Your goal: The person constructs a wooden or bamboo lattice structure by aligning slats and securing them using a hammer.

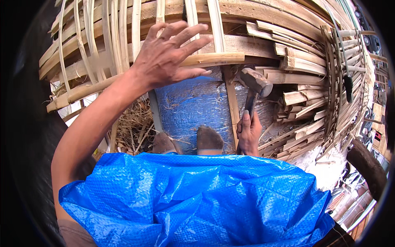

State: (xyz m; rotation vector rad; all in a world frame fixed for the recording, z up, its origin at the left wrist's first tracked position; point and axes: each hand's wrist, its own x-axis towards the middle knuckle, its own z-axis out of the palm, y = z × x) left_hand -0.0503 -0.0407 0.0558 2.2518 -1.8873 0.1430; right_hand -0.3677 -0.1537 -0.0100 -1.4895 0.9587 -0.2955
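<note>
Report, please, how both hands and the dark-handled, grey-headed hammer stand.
Left hand open, fingers spread over pale bamboo strips, contact unclear. Right hand gripping hammer, head up. Crumpled blue plastic sheet hiding right forearm.

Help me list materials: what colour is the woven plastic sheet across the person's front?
The woven plastic sheet is bright blue, best seen in the head view.

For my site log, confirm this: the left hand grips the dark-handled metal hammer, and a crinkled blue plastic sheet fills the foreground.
Wrong side: the head view shows the right hand gripping the hammer. The sheet does fill the foreground.
</note>
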